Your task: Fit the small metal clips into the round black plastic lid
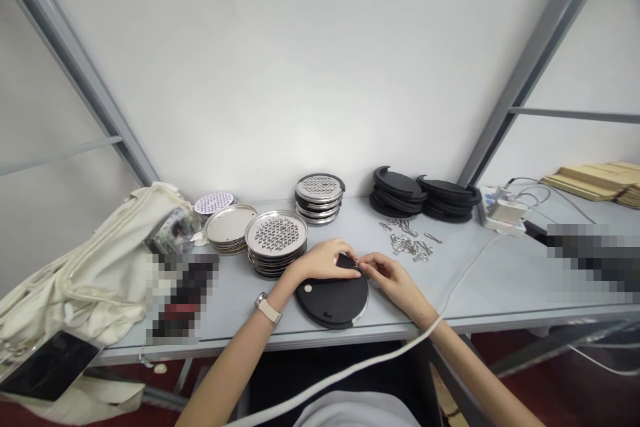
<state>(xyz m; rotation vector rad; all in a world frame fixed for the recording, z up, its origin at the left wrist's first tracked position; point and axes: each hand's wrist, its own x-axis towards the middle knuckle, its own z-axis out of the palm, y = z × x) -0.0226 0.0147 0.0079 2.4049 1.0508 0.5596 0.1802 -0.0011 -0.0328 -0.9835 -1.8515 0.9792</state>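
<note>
A black round lid [333,298] on a steel plate lies flat near the table's front edge. My left hand [325,260], with a watch on its wrist, rests curled over the lid's far rim. My right hand [387,275] meets it there, fingers pinched on a small metal clip at the rim. A pile of loose metal clips [410,243] lies just behind my right hand. A stack of perforated steel plates [276,241] stands right beside my left hand.
At the back stand a stack of steel and black plates [320,197], two stacks of black lids [423,195] and plain steel dishes [230,227]. A cream cloth bag [85,267] and a tablet [47,367] lie left. A white cable [465,273] crosses the table's right side.
</note>
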